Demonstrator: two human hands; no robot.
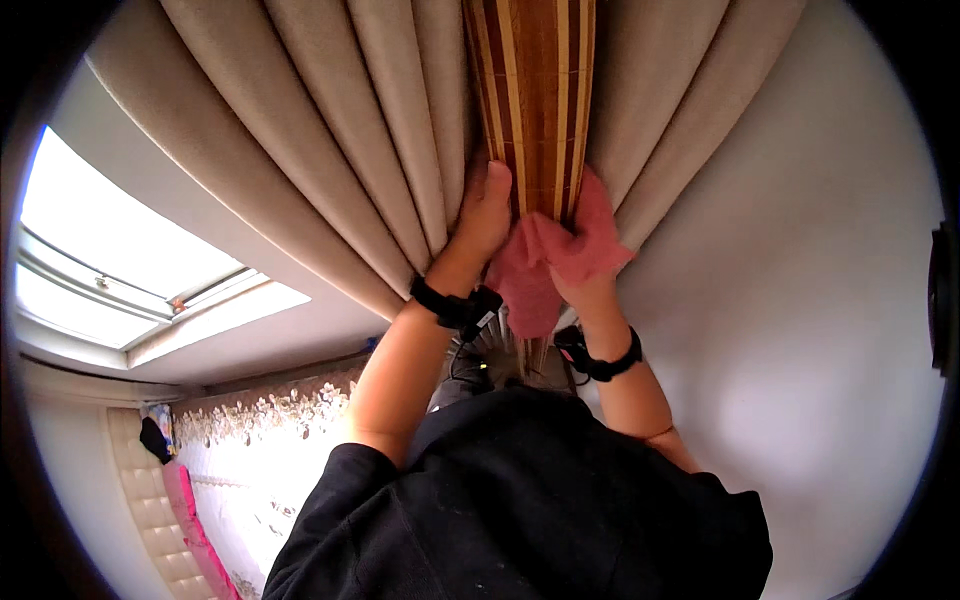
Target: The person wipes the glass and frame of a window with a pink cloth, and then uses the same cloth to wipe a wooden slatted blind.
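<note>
A striped slatted blind, brown with pale and dark bands, hangs between beige curtains. My left hand is at the blind's left edge near its lower end, the thumb upright and the fingers hidden behind it. A pink cloth is bunched at the blind's lower right part and hangs below it. My right hand is in the cloth, which covers its fingers, at the blind's right edge. Both wrists wear black straps with small devices.
Curtain folds press close on both sides. A plain pale wall rises at the right. At the left are a bright skylight window, a tufted cream headboard and a strip of pink fabric. Fringe-like strands hang below the cloth.
</note>
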